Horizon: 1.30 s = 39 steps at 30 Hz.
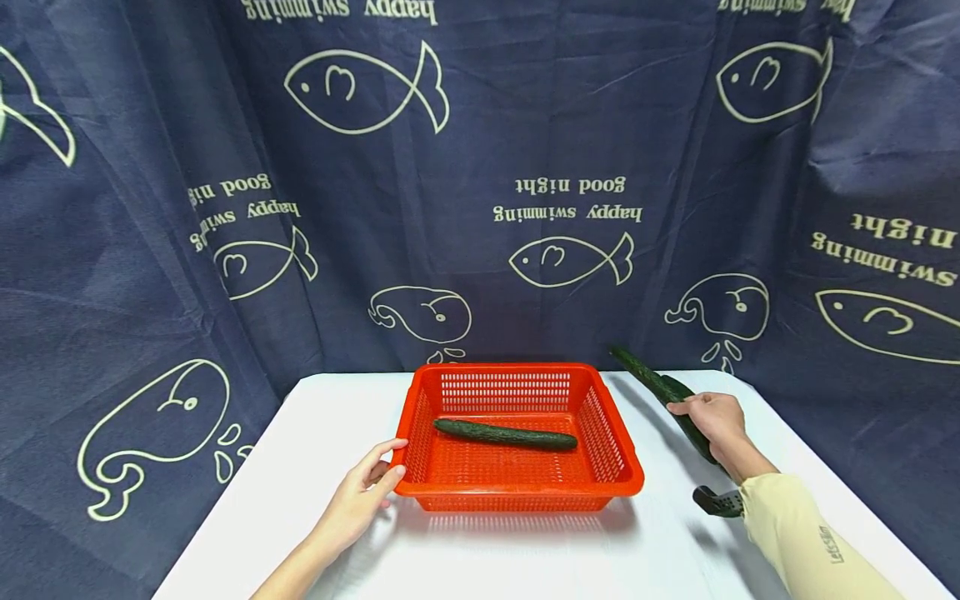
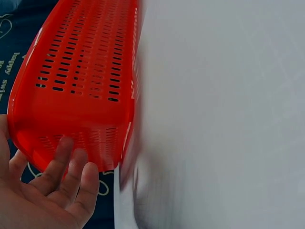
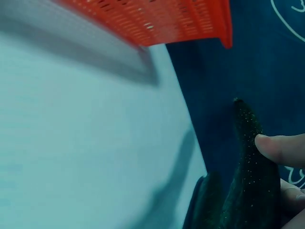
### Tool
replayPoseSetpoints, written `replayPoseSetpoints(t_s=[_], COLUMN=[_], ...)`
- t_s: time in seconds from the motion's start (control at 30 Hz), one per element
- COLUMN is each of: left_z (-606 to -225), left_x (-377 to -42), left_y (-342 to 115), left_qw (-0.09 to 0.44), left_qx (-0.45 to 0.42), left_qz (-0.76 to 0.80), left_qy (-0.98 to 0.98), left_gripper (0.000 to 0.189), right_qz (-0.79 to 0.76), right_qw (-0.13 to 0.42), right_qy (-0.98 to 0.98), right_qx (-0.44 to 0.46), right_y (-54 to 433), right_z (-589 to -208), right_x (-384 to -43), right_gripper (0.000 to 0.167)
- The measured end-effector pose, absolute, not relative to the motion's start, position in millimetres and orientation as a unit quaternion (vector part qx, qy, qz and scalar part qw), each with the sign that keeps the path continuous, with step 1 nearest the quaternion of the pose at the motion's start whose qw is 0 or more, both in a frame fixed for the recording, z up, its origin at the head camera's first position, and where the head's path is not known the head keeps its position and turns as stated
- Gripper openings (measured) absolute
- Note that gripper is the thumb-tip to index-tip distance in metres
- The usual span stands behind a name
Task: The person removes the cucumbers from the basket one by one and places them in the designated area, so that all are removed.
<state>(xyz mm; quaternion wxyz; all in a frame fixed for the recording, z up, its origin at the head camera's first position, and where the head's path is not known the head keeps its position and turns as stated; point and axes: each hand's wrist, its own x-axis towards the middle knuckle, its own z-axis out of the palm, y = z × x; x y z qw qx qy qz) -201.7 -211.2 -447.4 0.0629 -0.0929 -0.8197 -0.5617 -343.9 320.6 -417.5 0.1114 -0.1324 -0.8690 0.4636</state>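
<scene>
A red plastic basket [image 1: 517,502] with slotted walls stands on the white table, and one dark green cucumber [image 1: 506,434] lies across its floor. My left hand [image 1: 356,500] holds the basket's left rim; the left wrist view has its fingers curled beside the outer wall, near a corner. Right of the basket, my right hand [image 1: 716,419] grips another long cucumber [image 3: 252,181], raised at a slant, its shadow falling on the table. The thumb [image 3: 279,149] presses along its side. Close by is a further cucumber [image 3: 206,202], partly hidden behind the held one and the hand.
A white cloth covers the table [image 1: 300,450]. Behind it hangs a dark blue curtain [image 1: 480,325] with fish and whale drawings. A black perforated strap piece [image 1: 718,502] sits at the right wrist, beside a pale yellow sleeve [image 1: 802,533].
</scene>
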Motion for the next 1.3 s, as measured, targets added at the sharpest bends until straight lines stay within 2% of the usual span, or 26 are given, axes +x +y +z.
replayPoseSetpoints(t_s=[0.2,0.4,0.67,1.1,1.3], left_z=[-446,-444,-443,-447,-447], left_x=[-202,-201,-201,-200,-200], left_y=[-211,-211,-210,-209,-209], left_qw=[0.067,0.068,0.067,0.065,0.067], left_qx=[-0.097,-0.098,-0.09,-0.082,-0.084], left_qz=[-0.561,-0.559,-0.562,-0.56,-0.562], left_qy=[-0.819,-0.82,-0.82,-0.822,-0.82], left_gripper=[0.042,0.042,0.043,0.042,0.043], right_qz=[0.47,0.452,0.418,0.311,0.281], right_qw=[0.096,0.115,0.126,0.156,0.161], right_qy=[-0.863,-0.866,-0.88,-0.923,-0.931], right_qx=[-0.159,-0.182,-0.189,-0.165,-0.168], right_y=[326,329,331,326,325], right_z=[-432,-445,-454,-469,-473], right_x=[-342,-341,-336,-331,-332], right_gripper=[0.02,0.02,0.037,0.022,0.034])
